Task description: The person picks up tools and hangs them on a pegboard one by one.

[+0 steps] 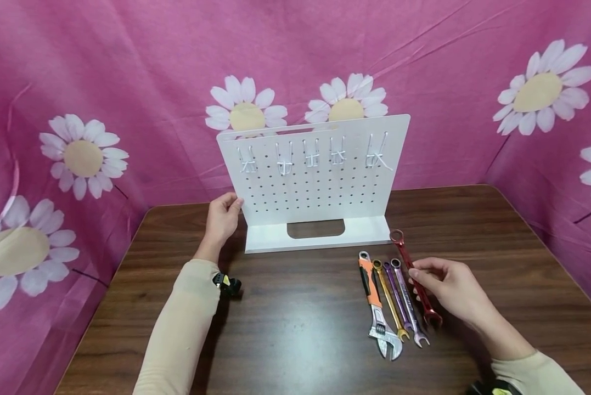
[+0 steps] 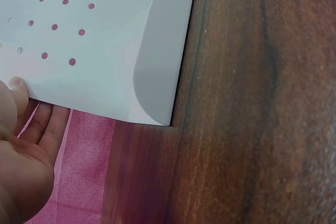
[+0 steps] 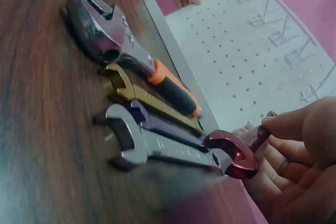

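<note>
My left hand [image 1: 222,222] pinches the left edge of a white pegboard stand [image 1: 315,189], thumb in front and fingers behind. A red combination wrench [image 1: 414,274] is gripped mid-shaft by my right hand [image 1: 453,285], tilted beside the other tools. Left of it on the table lie a silver wrench [image 1: 406,299], a purple wrench [image 1: 398,293], a gold wrench [image 1: 390,296] and an adjustable wrench [image 1: 372,296] with an orange and black handle. In the right wrist view the red wrench [image 3: 239,153] has its open end near the silver wrench's shaft.
Several white wire hooks [image 1: 311,153] sit in a row along the pegboard's upper part. The stand's base [image 1: 268,238] has a cutout and rests on the brown wooden table [image 1: 295,318]. Pink cloth with daisies [image 1: 176,71] hangs behind and at both sides.
</note>
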A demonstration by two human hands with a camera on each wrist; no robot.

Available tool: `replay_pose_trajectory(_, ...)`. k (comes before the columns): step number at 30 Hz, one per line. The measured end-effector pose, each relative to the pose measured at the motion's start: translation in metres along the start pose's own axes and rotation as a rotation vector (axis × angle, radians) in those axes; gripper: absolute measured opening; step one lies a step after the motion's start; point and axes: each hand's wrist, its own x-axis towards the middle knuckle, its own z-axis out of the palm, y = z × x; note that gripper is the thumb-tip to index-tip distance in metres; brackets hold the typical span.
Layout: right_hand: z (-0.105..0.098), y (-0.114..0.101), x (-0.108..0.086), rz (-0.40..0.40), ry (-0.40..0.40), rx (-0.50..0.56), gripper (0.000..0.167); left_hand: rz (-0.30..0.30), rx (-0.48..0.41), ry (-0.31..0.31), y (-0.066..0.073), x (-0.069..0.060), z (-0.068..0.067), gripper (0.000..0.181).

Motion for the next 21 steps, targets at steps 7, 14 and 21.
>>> replay_pose_trajectory(7,0.009,-0.012,0.006,-0.059,0.062,-0.009,0.022,0.003,0.009,0.0,0.003,0.0,0.0,0.023)
replay_pose_trajectory(14,0.017,-0.023,0.012,-0.062,0.036,0.06,0.021,0.015,0.011,0.003,0.003,0.0,-0.001,0.022)
replay_pose_trajectory(21,0.024,-0.032,0.017,-0.033,-0.005,0.169,0.024,0.016,0.019,0.001,0.003,-0.001,-0.001,0.022)
